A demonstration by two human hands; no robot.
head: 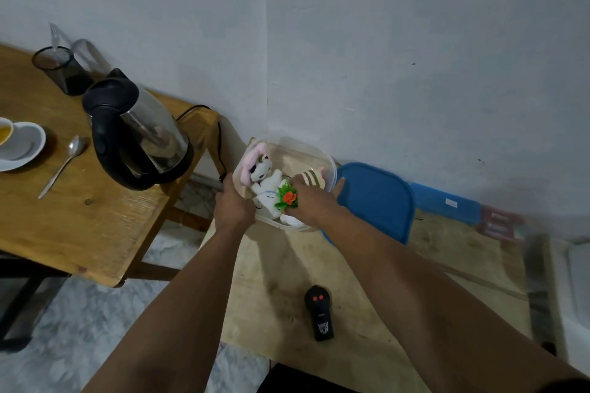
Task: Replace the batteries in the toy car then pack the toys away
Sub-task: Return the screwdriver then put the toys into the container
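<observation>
A clear plastic container (314,153) stands at the far end of a low plywood table (367,281). Inside lie a white and pink plush toy (261,171), a tan striped plush (314,180) and a white object partly under my wrist. My left hand (233,204) grips the container's left rim. My right hand (308,206) reaches into the container and holds a small green toy with an orange flower (287,198). A black remote control (319,313) with two red buttons lies on the table nearer to me. No toy car is visible.
The blue container lid (376,201) lies right of the container, with blue and red boxes (463,204) along the wall. On the wooden table (79,217) to the left stand an electric kettle (137,134), a mesh cup (60,68), a saucer (22,143) and a spoon (64,164).
</observation>
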